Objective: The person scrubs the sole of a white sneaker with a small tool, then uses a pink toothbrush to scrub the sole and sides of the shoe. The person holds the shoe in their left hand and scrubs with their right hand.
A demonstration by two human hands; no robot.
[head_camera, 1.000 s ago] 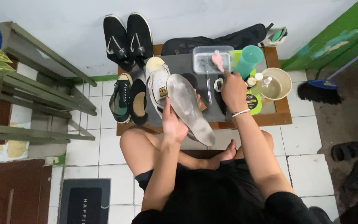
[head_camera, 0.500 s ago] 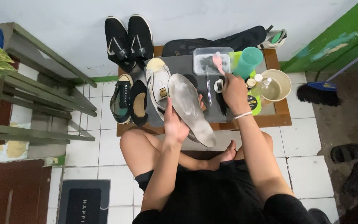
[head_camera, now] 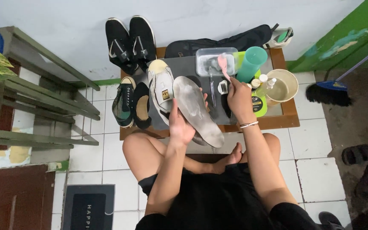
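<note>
My right hand (head_camera: 238, 99) has barely shifted since a moment ago — it's closed round the pink plastic brush (head_camera: 223, 64), whose head stays over the clear plastic tub (head_camera: 215, 61). My left hand (head_camera: 181, 125) grips the long grey shoe insole (head_camera: 196, 110), tilted between both hands. A teal plastic cup (head_camera: 252, 63) and cream round bowl (head_camera: 283, 87) stand just beside; a white sneaker (head_camera: 160, 87) lies left.

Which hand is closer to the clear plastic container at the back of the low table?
Right. The right hand holds a pink brush whose head reaches over the clear container. The left hand is farther off, holding the grey insole near the table's front edge.
</note>
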